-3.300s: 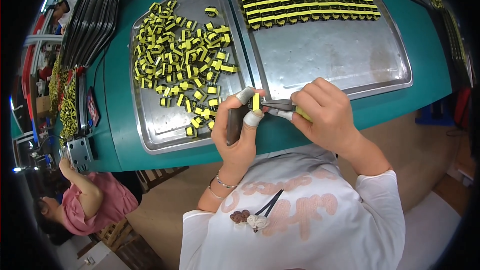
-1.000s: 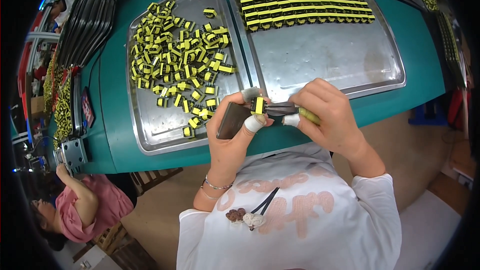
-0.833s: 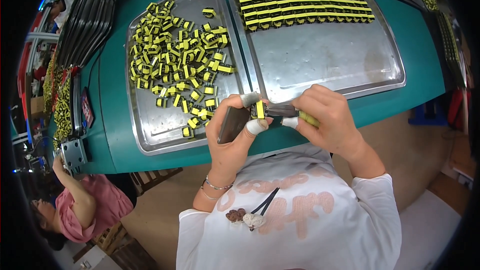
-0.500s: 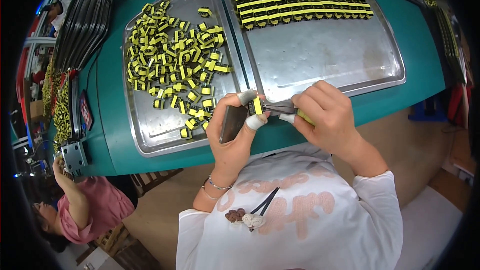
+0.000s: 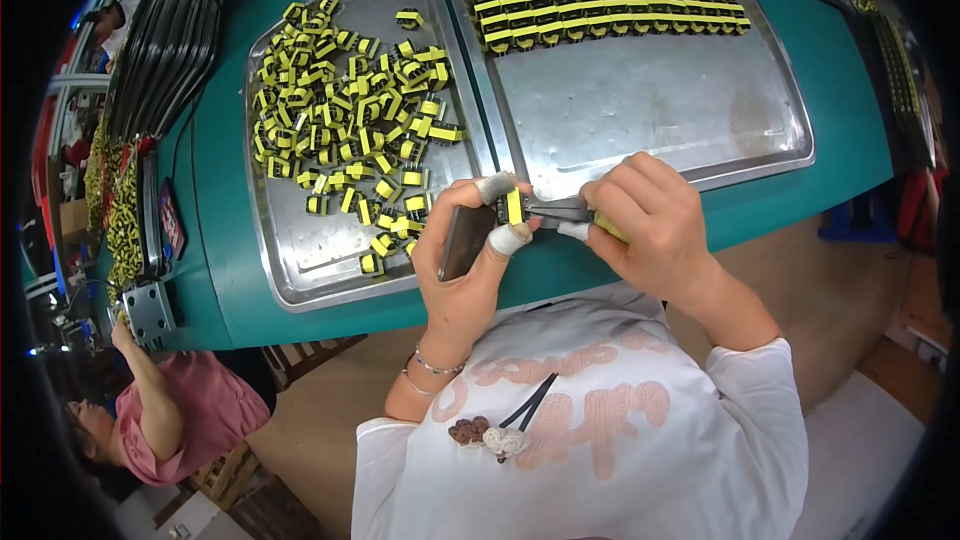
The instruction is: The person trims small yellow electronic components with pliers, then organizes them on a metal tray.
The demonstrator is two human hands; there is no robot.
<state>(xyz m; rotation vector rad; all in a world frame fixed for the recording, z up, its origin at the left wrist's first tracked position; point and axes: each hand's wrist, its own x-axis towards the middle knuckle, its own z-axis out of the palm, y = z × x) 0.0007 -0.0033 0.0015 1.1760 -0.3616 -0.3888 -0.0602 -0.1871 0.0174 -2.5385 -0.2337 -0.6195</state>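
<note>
Between the taped thumb and finger of my left hand [image 5: 455,315] is a small transformer [image 5: 515,206] with yellow tape and a black body. A dark flat bar [image 5: 462,242] also lies in that palm. My right hand [image 5: 655,230] is closed around pliers [image 5: 562,210] with a bit of yellow handle showing. Their grey jaws point left and reach the transformer's right side; whether they bite on a pin is too small to tell. Both hands are above the table's near edge, just in front of the two trays.
A left metal tray [image 5: 330,285] carries a loose heap of transformers [image 5: 350,120]. On the right metal tray [image 5: 640,120], transformers stand in neat rows [image 5: 610,0] along the far side. Black tubes [image 5: 170,50] are stacked at far left. Another person in pink [image 5: 190,420] works at lower left.
My hands hold nearly the same place, with the pliers still at the transformer. The other person's arm at lower left has shifted slightly.
</note>
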